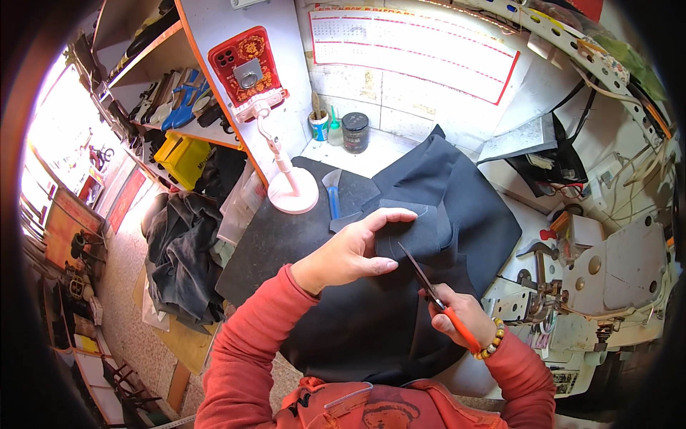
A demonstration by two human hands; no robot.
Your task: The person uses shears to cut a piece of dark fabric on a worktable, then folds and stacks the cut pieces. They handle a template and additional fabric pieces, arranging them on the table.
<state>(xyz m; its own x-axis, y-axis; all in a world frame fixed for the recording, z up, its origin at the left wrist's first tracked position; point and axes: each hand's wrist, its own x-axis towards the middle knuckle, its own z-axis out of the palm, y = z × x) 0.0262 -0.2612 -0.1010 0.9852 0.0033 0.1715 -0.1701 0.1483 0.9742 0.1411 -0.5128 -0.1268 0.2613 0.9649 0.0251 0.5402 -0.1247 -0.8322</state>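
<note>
My left hand (341,250) pinches a dark fabric piece (421,232) between thumb and fingers. Thin pale lines are drawn on that piece. In my right hand (463,316) is a pair of scissors (426,287) with orange handles, its tips pointing up and left at the edge of the piece. Whether the blades touch the fabric I cannot tell. A large sheet of black material (464,193) spreads behind and below both hands, and part of it hangs over my lap. Left of the piece lies a blue-handled knife (333,196) with a broad blade.
A red phone (245,68) sits in a pink stand (294,191) on the dark work mat (250,247). At the wall are a dark jar (355,133) and small bottles. A sewing machine (607,275) stands at right. Dark cloth (184,250) is heaped at left.
</note>
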